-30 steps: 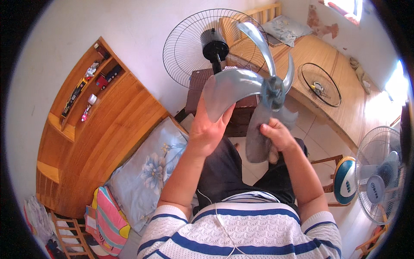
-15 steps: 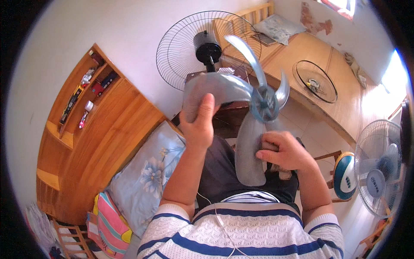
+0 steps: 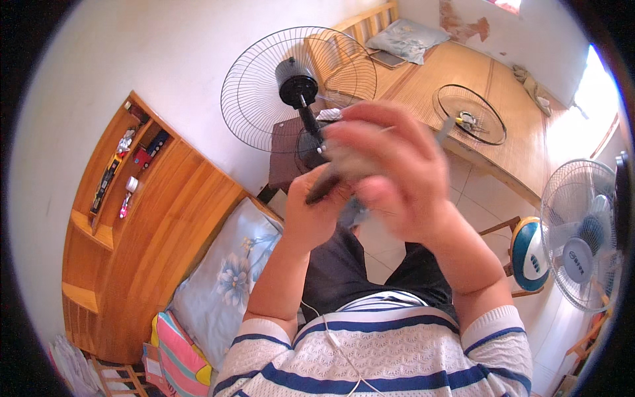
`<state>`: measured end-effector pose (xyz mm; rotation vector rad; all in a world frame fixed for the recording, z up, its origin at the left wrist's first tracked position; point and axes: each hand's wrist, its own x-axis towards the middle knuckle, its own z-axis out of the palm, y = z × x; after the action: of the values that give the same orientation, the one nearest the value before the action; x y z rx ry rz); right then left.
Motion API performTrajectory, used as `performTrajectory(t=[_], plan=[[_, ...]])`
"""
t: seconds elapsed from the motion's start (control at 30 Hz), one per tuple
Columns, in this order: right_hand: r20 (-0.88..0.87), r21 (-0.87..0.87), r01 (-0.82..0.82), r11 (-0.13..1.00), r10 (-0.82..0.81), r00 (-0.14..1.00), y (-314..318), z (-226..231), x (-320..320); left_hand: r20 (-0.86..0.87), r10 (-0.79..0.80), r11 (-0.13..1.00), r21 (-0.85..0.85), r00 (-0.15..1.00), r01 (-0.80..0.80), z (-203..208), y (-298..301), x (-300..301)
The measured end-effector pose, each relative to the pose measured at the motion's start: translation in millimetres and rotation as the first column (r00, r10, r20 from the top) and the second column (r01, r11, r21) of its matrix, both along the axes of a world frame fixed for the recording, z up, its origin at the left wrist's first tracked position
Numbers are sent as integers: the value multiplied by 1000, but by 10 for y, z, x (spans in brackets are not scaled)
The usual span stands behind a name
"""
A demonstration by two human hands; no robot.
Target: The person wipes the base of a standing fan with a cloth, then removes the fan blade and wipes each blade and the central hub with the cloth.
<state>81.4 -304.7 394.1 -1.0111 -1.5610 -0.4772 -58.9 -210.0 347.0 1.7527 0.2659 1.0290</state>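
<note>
My left hand (image 3: 316, 208) is closed on the grey plastic fan blade piece (image 3: 354, 210), which is turned so that little of it shows. Its bluish hub part shows below the hands, and a grey blade tip sticks out past the right fingers. Curled over the piece, my right hand (image 3: 413, 175) is smeared by motion. Between the hands is a blurred grey-brown, cloth-like thing (image 3: 354, 159), mostly hidden. Behind them stands the black fan motor (image 3: 296, 83) on its post, with the round wire rear guard (image 3: 248, 99) around it.
A front guard (image 3: 499, 129) lies on the wooden bed (image 3: 476, 66) at the far right. Another standing fan (image 3: 579, 235) and a blue-and-white stool seat (image 3: 531, 255) are at right. A wooden headboard (image 3: 165, 231) and floral pillow (image 3: 228, 264) are at left.
The fan blade piece has been turned and drawn behind the hands. My right hand has risen leftward to meet the left, which has dropped slightly. The view has shifted a little.
</note>
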Motion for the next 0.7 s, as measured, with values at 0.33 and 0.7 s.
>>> performTrajectory(t=[0.33,0.7], plan=[[187,-217,162,962,-122,975,-25,-210,-108,39,-93,986,143,995,86,-338,-73,10],[95,-241,212,947,-194,976,30,-406,63,-188,-63,998,-26,980,60,-216,-146,-44]])
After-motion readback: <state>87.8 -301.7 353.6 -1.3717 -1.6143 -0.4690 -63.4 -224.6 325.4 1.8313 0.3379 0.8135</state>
